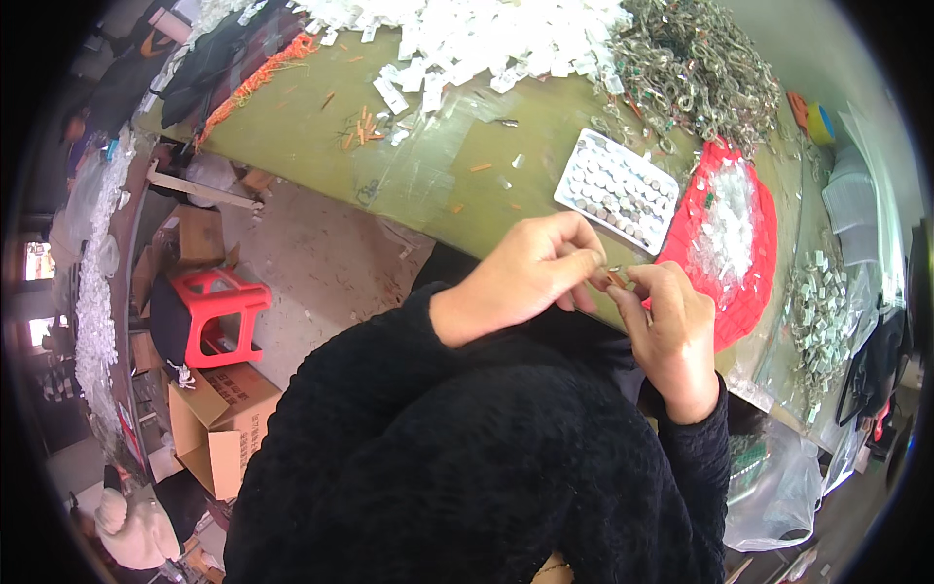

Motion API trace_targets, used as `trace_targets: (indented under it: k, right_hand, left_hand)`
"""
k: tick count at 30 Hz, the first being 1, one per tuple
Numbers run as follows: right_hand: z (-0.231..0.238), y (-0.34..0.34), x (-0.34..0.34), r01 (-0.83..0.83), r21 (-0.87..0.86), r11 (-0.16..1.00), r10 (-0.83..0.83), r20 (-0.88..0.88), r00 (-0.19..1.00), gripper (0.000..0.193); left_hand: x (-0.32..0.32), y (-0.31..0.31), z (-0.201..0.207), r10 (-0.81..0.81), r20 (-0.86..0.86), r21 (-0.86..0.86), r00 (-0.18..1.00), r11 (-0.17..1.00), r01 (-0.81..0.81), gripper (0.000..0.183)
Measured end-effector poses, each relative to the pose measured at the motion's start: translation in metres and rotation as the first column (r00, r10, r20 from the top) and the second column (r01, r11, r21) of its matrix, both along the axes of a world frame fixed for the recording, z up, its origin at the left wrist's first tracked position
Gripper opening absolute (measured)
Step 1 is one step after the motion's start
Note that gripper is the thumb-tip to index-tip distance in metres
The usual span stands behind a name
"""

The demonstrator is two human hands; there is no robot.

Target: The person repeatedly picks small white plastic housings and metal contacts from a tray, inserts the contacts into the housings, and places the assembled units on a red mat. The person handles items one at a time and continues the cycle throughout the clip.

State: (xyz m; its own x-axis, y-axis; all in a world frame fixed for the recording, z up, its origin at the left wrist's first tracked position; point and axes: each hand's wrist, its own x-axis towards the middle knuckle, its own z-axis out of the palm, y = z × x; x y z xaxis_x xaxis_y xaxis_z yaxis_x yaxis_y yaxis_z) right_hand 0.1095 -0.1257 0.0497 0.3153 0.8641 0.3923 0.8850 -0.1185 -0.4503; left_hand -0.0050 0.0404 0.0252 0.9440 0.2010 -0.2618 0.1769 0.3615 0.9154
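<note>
Being pinched by the right hand, a small orange piece is steadied close to the left fingertips, the left hand's own hold being impossible to tell, while discs are kept in a white tray just beyond the grip, presumably for easy reach.

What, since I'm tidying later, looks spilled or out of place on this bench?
Small orange pieces lie strewn on the green tabletop near the white pile; loose, unlike the discs in the white tray, they look possibly spilled.
</note>
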Motion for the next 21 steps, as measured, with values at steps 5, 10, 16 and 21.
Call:
trace_targets:
  k: [5,10,16,21]
  right_hand:
    - [0.003,0.003,-0.008,0.049,0.066,0.997,-0.037,-0.169,0.985,0.031]
    - [0.003,0.010,-0.013,0.014,0.133,0.991,0.018,-0.236,0.972,0.026]
    - [0.002,0.011,-0.011,-0.045,0.129,0.991,0.079,-0.269,0.960,0.017]
    - [-0.006,0.018,-0.014,0.030,0.089,0.996,0.026,-0.566,0.824,0.010]
  left_hand:
    - [-0.012,0.091,-0.015,0.339,0.223,0.584,0.914,0.704,-0.403,0.009]
    - [-0.007,0.224,-0.039,0.642,0.223,0.974,0.734,-0.175,-0.142,0.030]
    - [-0.012,0.236,-0.037,0.623,0.017,0.973,0.782,0.169,-0.155,0.021]
    - [-0.026,0.171,-0.006,0.733,0.206,0.313,0.649,0.579,-0.753,0.019]
